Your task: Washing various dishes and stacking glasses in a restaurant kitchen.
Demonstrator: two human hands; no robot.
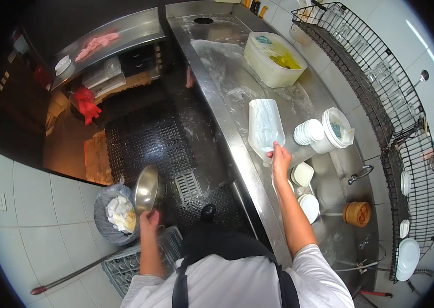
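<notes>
My left hand (149, 221) grips the rim of a round metal bowl (147, 188), which is tilted on its side next to a lined trash bin (100, 215). Crumpled white paper and food scraps (121, 214) lie in the bin. Over the steel counter, my right hand (279, 156) holds the near end of a rectangular white plastic container (266, 119). A stack of small white cups (309, 132) and a round white tub (330, 131) with a green scouring pad stand to its right. Square white dishes (302, 174) and round ones (308, 208) are by my right forearm.
A large plastic tub (265, 73) of yellowish, soapy liquid stands farther up the wet counter (224, 104). A faucet (361, 174) and a bamboo steamer (356, 214) are at the right, below a wire rack (394, 92) of glasses. A dish rack (124, 265) sits at the lower left.
</notes>
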